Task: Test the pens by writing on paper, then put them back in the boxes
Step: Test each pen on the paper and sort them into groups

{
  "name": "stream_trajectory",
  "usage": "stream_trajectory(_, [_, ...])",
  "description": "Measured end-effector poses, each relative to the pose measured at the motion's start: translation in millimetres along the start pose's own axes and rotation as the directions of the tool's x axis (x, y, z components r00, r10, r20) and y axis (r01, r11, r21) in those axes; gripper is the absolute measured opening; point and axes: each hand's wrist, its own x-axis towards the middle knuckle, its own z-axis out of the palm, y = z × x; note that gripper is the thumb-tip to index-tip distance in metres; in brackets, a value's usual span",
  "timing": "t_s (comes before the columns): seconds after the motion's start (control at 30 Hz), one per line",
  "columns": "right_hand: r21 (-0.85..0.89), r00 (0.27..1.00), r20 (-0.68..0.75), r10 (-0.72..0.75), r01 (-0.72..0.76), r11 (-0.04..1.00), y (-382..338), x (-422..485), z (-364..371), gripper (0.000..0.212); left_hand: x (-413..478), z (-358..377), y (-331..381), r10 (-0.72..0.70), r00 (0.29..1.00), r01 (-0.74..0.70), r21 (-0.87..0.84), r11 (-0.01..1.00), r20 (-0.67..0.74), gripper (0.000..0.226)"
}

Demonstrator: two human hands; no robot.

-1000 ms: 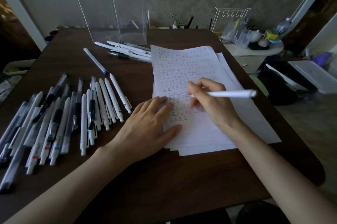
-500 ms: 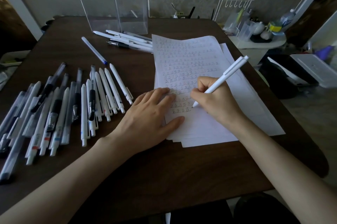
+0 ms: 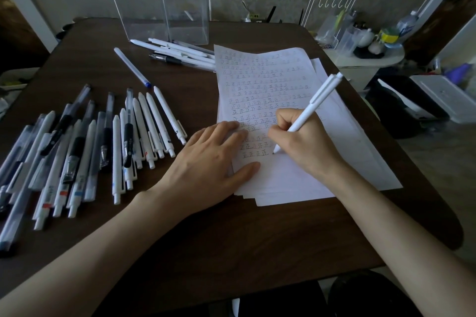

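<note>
Close in on the dark table (image 3: 231, 252): pressing the paper stack (image 3: 296, 185) flat with the left hand (image 3: 206, 162), fingers straight and spread. Just beside it, gripping a white pen (image 3: 316, 100) in the right hand (image 3: 304, 141), tip down on the top sheet under rows of written marks (clicker end tilted up and away). Off to the left, a long row of pens (image 3: 85, 151) lying loose on the wood. Farther back, one single pen (image 3: 131, 66), then a small pile of pens (image 3: 180, 55) reaching the paper's upper left edge. At the far edge, two tall clear boxes (image 3: 159, 7), upright.
</note>
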Motion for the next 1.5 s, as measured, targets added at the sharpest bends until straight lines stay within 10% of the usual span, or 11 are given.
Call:
stream_trajectory(0.77, [-0.119, 0.993, -0.024, -0.113, 0.109, 0.987, 4.4, 3.4, -3.6, 0.012, 0.3, -6.4, 1.3, -0.028, 0.985, 0.003, -0.143, 0.99, -0.172, 0.084])
stream_trajectory(0.87, [-0.154, 0.994, 0.006, -0.11, 0.11, 0.982, 6.1, 4.6, -6.5, 0.032, 2.1, -8.3, 1.0, 0.083, 0.978, -0.116, -0.165, 0.979, -0.191, 0.083])
stream_trajectory(1.1, [0.073, 0.999, 0.049, -0.016, 0.012, 0.997, -1.0, 3.9, -5.7, 0.029, 4.5, -2.4, -0.5, 0.351, 0.924, -0.375, -0.17, 0.911, -0.152, 0.064])
stream_trajectory(1.5, [0.216, 0.993, -0.118, -0.006, 0.031, 0.976, -16.9, -17.6, -37.4, 0.021, 9.4, -5.3, 48.3, 0.316, 0.943, -0.333, -0.28, 0.9, -0.105, 0.068])
